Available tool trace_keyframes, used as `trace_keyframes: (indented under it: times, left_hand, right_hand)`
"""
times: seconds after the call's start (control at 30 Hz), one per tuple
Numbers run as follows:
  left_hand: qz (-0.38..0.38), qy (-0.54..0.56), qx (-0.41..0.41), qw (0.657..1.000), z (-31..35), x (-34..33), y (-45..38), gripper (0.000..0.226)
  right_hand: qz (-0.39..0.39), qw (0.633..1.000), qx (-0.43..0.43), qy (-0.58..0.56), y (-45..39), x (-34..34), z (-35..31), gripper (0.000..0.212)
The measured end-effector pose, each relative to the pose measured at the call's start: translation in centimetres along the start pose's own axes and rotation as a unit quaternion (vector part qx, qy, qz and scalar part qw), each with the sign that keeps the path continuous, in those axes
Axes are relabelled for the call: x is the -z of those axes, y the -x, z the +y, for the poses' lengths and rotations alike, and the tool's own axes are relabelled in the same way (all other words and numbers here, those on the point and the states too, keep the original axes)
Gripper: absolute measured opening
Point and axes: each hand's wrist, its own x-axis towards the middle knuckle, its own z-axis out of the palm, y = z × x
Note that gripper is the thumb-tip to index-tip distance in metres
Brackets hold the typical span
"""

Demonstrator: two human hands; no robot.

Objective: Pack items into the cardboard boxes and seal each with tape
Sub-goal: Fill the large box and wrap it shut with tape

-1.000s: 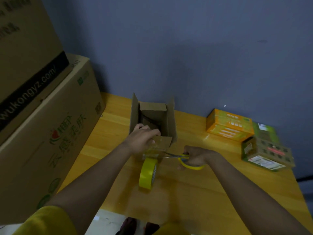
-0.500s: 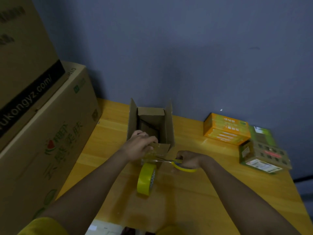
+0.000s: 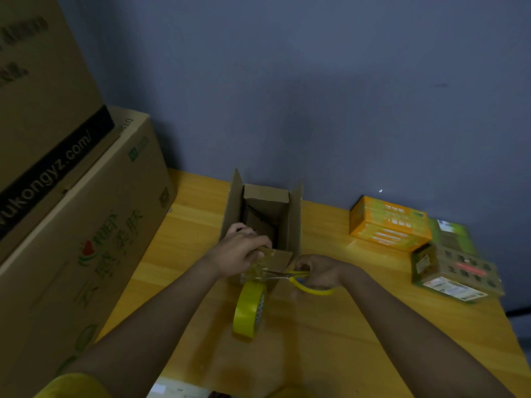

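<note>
The left hand (image 3: pixel 240 254) curls over the near flap of the small open brown cardboard box (image 3: pixel 265 216), pinning a strip of clear tape there. Just right of it, the right hand (image 3: pixel 319 271) grips yellow-handled scissors (image 3: pixel 290 275), blades pointing at the strip. The yellow tape roll (image 3: pixel 249 308) stands on edge on the wooden counter (image 3: pixel 330 326), just below both hands. If the roll's weight tugs the strip as it is cut, the tape could peel or wrinkle; blades so close to the left fingers risk a nick. An orange printed carton (image 3: pixel 388 224) waits well right of the right hand.
</note>
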Motion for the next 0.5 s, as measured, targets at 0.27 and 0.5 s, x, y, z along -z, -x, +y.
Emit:
trace_keyframes:
  times: [0.27,0.5]
  left_hand:
    - [-0.012,0.030,0.021,0.999,0.46,0.30,-0.32,0.019]
    - [-0.018,0.041,0.051,0.998,0.14,0.57,-0.35,0.019]
  right_hand:
    - [0.007,0.999,0.005,-0.038,-0.09,-0.34,0.04,0.038]
    - [0.077,0.995,0.023,0.063,-0.48,-0.71,-0.31,0.031]
